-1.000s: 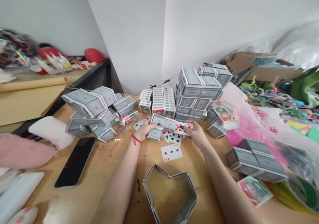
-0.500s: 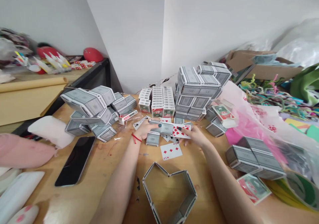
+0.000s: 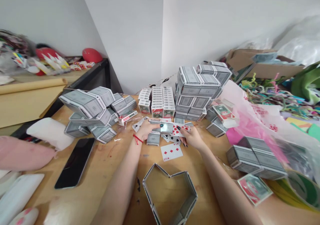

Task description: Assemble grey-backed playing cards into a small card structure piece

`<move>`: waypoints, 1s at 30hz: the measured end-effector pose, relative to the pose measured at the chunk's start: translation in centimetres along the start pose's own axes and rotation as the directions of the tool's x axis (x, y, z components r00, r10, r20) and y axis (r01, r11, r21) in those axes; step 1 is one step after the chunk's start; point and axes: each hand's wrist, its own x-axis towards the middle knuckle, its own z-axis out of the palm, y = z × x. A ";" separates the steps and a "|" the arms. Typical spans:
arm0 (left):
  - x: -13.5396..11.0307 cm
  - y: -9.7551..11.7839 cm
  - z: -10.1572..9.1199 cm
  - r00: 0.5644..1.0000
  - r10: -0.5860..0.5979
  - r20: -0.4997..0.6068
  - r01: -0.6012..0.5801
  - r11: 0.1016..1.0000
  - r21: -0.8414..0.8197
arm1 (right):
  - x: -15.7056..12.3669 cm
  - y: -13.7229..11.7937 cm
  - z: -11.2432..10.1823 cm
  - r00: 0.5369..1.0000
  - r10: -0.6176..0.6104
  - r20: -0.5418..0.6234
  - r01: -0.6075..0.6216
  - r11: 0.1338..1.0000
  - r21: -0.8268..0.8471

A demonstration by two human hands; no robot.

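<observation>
Both my hands meet over the middle of the wooden table [image 3: 107,161]. My left hand [image 3: 146,129], with a red string at the wrist, pinches the left end of a strip of joined playing cards [image 3: 168,127], grey backs up. My right hand [image 3: 191,136] grips the strip's right end, where a red hearts card shows. Loose cards lie under them, and a red diamonds card [image 3: 171,151] lies face up just nearer to me. A heart-shaped frame of folded cards [image 3: 170,195] stands on the table in front of me.
Folded grey card blocks are piled at the left [image 3: 92,111] and stacked high behind the hands [image 3: 198,91]. Rows of card boxes [image 3: 157,101] stand at the back. A black phone [image 3: 76,161] lies left. Pink plastic bag [image 3: 250,121] and more card blocks [image 3: 255,158] sit right.
The hands have drawn slightly closer together over the card strip; the right hand's fingers have curled down over its end. The camera tilted a little.
</observation>
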 end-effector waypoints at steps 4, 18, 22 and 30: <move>0.1 -0.2 0.0 1.000 0.001 -0.017 -0.001 1.000 0.008 | 0.2 0.5 0.1 1.000 0.004 0.015 -0.004 1.000 0.009; 0.0 -0.6 0.5 1.000 0.009 -0.001 -0.009 0.999 0.033 | 0.0 0.1 0.8 0.999 0.013 0.053 -0.012 1.000 -0.022; -0.1 -0.5 0.7 1.000 -0.004 0.022 0.004 1.000 0.010 | 0.1 0.5 1.1 0.996 0.057 0.067 -0.060 0.998 0.038; -0.2 -0.2 1.0 0.999 -0.034 -0.001 0.034 0.999 -0.008 | 0.6 0.6 1.4 0.991 0.082 -0.110 -0.074 0.994 0.076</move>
